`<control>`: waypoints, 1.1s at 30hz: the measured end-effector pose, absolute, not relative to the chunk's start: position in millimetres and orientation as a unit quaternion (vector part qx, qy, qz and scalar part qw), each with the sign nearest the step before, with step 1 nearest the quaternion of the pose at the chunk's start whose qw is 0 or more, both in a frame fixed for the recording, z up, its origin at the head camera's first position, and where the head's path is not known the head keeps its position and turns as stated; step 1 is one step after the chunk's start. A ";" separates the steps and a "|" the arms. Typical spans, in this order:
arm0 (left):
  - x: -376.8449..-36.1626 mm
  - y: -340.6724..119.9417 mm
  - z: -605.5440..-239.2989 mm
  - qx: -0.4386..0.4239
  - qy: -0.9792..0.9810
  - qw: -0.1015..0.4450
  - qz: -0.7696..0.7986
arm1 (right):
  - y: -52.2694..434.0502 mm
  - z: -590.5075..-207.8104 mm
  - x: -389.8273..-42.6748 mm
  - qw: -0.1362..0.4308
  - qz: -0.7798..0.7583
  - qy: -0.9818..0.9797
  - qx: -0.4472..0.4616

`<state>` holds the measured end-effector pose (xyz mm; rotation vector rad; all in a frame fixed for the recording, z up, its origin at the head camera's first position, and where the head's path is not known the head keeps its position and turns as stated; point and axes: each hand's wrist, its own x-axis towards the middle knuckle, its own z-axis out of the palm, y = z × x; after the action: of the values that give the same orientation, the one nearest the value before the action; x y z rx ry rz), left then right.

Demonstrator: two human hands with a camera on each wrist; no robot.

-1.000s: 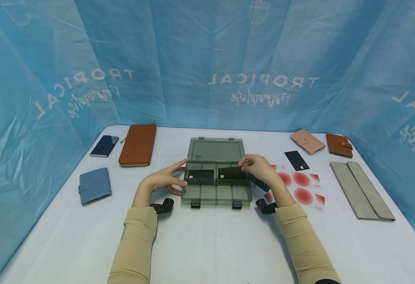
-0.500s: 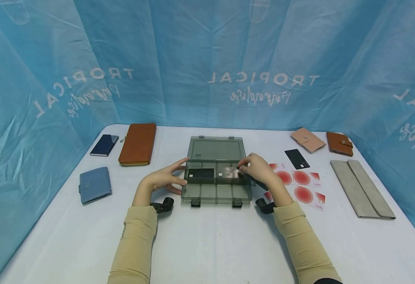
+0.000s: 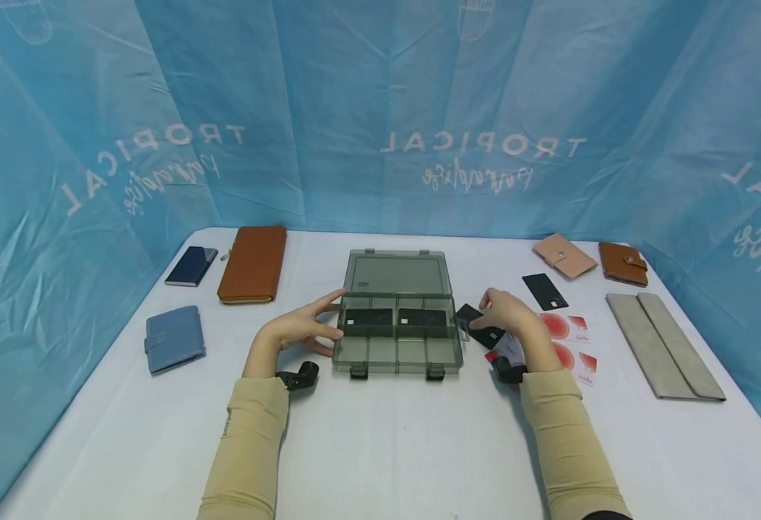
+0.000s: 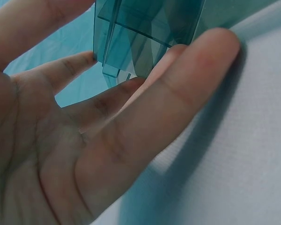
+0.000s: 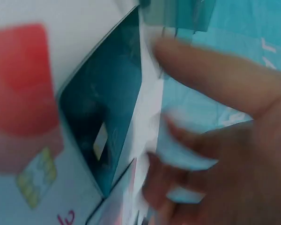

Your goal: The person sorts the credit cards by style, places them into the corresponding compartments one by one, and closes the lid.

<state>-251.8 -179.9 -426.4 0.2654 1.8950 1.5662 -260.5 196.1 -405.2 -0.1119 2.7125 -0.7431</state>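
I see the white surface (image 3: 380, 448) carrying the open organizer box (image 3: 397, 328) at centre. My left hand (image 3: 302, 331) rests spread against the box's left wall. My right hand (image 3: 509, 314), fingers relaxed, hovers over a black card (image 3: 478, 332) lying just right of the box. Two black cards (image 3: 368, 318) lie inside the box's rear compartments.

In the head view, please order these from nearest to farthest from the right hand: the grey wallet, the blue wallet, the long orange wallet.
From the right hand:
1. Grey wallet, on the right side.
2. Long orange wallet, back left.
3. Blue wallet, far left.
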 end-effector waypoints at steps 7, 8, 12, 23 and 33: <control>-252.5 -180.4 -424.7 0.104 0.725 0.327 0.597 | 203.6 -403.6 -257.2 0.217 -0.151 0.963 -0.045; -252.6 -180.4 -424.6 0.104 0.725 0.327 0.597 | 205.7 -403.7 -257.4 0.219 -0.164 0.961 -0.045; -252.5 -180.5 -424.8 0.102 0.728 0.329 0.593 | 216.3 -404.7 -261.1 0.192 -0.244 0.950 -0.038; -252.3 -180.1 -428.1 0.102 0.726 0.329 0.595 | 237.5 -397.6 -263.9 0.097 -0.527 0.844 0.024; -252.0 -180.4 -427.8 0.100 0.727 0.327 0.595 | 228.7 -394.1 -266.4 0.044 -0.783 0.619 0.051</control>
<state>-252.0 -180.4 -427.8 0.2632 1.9057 1.5592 -266.4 228.7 -394.1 0.1563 1.8905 -2.3930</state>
